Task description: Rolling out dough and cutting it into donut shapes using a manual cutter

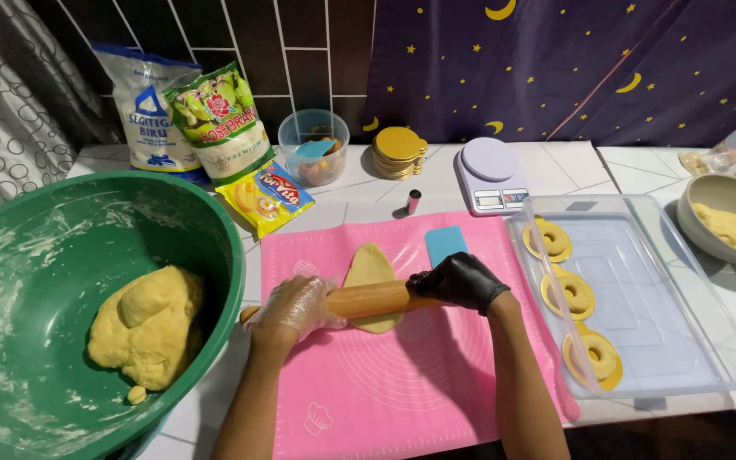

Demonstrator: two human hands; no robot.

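Two hands, left [296, 308] and right [459, 281], fingers closing on pin [376, 301] ends, flattening soft dough [370, 271]; bowl [215, 230] sitting at nine o'clock.

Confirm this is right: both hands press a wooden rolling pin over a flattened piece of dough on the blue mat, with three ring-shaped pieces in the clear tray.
Not quite: the mat is pink, not blue, as the head view shows. Only the small scraper on it is blue. The rest holds: left hand and right hand press the rolling pin over the flattened dough, with three rings in the clear tray.
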